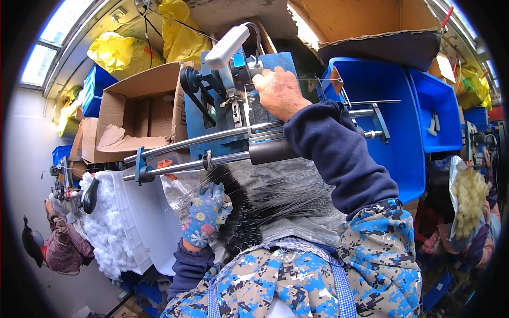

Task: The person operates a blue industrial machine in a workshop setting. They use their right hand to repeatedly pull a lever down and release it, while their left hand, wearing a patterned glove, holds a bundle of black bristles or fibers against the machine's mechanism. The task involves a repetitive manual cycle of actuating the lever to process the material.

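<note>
My left hand point(205, 212), in a flowered glove, is closed beside a thick fan of thin dark wires point(241, 222); some stick out past its fingers. More thin wires point(289, 196) lie loose on the grey sheet over my lap. Above them stands a blue bench machine point(212, 135) with a black pulley and a white lamp-like head point(228, 47). My bare right hand point(281, 93) is curled over the machine's top, by a bent wire frame point(247, 108). What its fingers grip is hidden. Two steel rods point(222, 159) run across the machine's front, with a dark cylinder point(273, 151) on the lower one.
A cardboard box point(140, 108) sits left of the machine, and a large blue bin point(389, 127) stands to its right. Further left, a white tub point(151, 222) adjoins a heap of white fluffy material point(106, 225). Other people work at both sides.
</note>
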The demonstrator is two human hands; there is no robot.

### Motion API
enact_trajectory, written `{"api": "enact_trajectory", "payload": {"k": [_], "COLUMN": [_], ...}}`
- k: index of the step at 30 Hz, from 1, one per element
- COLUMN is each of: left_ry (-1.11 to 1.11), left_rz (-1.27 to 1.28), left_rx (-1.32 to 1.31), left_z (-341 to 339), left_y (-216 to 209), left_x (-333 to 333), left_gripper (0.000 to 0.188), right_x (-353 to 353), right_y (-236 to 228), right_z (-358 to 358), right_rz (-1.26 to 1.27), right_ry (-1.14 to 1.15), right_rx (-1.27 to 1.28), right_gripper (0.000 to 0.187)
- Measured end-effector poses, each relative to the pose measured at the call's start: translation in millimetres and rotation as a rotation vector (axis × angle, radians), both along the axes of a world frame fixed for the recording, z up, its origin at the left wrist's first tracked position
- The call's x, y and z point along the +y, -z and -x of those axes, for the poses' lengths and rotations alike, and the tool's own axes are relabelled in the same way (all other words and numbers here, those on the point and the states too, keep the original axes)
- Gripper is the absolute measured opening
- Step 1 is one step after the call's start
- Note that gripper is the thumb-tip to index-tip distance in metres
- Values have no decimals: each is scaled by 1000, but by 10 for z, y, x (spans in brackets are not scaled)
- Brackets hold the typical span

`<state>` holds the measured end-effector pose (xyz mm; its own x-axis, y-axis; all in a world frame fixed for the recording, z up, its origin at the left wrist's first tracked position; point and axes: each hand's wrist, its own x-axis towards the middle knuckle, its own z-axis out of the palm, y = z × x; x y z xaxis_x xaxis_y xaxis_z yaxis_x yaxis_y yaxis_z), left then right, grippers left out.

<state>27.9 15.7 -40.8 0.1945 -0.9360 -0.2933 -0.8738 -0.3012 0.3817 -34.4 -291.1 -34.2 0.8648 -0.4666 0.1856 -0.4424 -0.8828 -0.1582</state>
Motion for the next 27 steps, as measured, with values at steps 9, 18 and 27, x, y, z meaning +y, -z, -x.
{"api": "enact_trajectory", "payload": {"k": [9,18,27], "left_ry": [-129,-212,-130], "left_rz": [55,214,518], "left_rx": [242,182,59], "left_z": [81,49,89], "left_y": [-276,-188,-233], "left_x": [-81,-10,-106], "left_gripper": [24,28,37], "right_x": [-9,-4,-32], "right_y": [-15,48,41], "right_z": [9,27,5], "right_rz": [-22,22,-34], "right_ry": [-50,-16,-44], "right_rx": [-9,-108,-43], "right_gripper": [15,9,14]}}
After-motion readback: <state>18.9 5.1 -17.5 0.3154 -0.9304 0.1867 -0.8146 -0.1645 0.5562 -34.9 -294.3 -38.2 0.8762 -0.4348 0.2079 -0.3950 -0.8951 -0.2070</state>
